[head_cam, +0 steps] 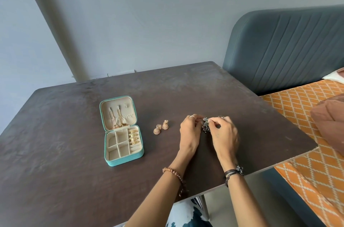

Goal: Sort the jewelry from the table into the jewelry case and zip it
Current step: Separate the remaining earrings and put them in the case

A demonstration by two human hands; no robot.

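Note:
A teal jewelry case [111,161] lies open on the dark table [65,143], left of centre. Gold chains [117,118] hang in its lid and gold rings [133,136] fill the right-hand slots; the other compartments look bare. Two gold dome earrings [161,127] lie on the table right of the case. Further right, a dark beaded earring cluster [205,126] sits between my hands. My left hand [189,132] curls its fingers at the cluster's left side. My right hand [224,133] pinches the top of the cluster with thumb and forefinger.
The table's right edge [290,158] runs diagonally close to my right wrist. Beyond it stands a bed with an orange patterned cover [307,115], a brown pillow [329,120] and a blue-grey headboard [284,48]. A small dark piece [221,116] peeks out behind my right hand.

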